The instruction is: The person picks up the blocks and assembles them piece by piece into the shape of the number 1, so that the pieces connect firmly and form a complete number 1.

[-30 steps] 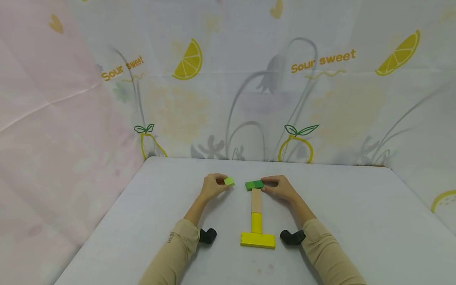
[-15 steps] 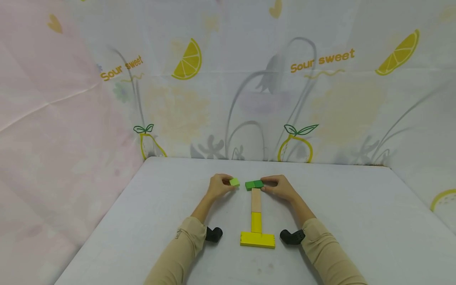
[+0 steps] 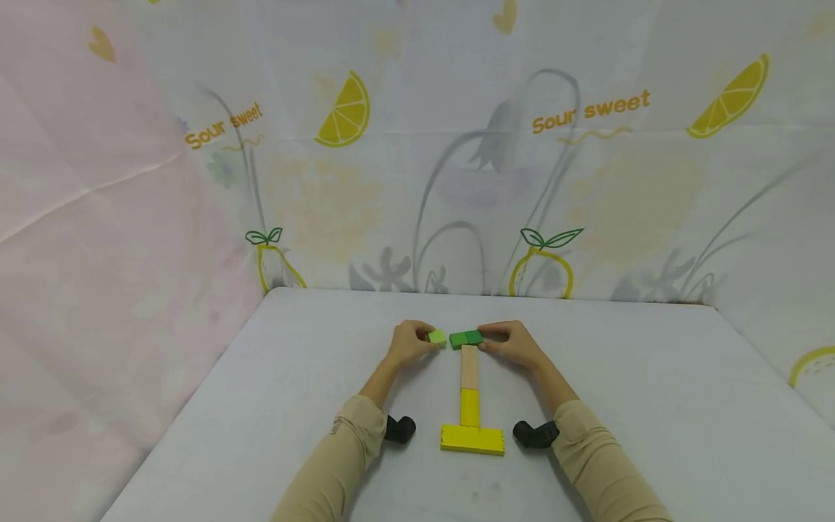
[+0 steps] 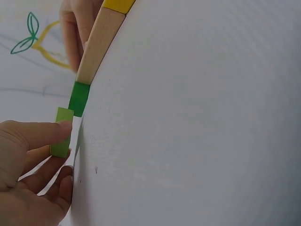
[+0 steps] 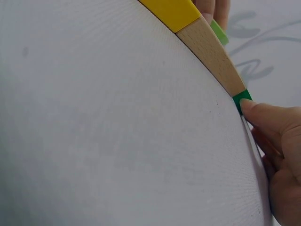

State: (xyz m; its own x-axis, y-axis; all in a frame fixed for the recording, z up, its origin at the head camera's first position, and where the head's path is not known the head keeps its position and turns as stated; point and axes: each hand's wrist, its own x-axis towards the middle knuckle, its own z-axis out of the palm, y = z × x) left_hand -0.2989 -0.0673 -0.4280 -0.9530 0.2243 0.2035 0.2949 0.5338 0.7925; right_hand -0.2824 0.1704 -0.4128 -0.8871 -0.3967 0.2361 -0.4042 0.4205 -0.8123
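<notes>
My left hand (image 3: pixel 409 343) pinches a light green block (image 3: pixel 438 338) between thumb and fingers, just left of two darker green blocks. A small gap shows between the light block and the nearer green block (image 3: pixel 458 340). On the other side, my right hand (image 3: pixel 512 343) pinches the dark green block (image 3: pixel 474 337), its thumb on the near face in the right wrist view. Both green blocks sit side by side at the far end of a plain wooden block (image 3: pixel 470 367). Below that lie a yellow block (image 3: pixel 470 407) and a wider yellow block (image 3: pixel 472 439) set crosswise.
Everything lies on a white-covered table (image 3: pixel 248 406). A black wrist device (image 3: pixel 401 430) is on the left forearm, with a matching black device (image 3: pixel 536 435) on the right. A printed curtain (image 3: pixel 417 181) hangs behind the table's far edge.
My left hand has moved to the right with the light green block, narrowing the gap to the green blocks. My right hand and the laid-out blocks have stayed in place.
</notes>
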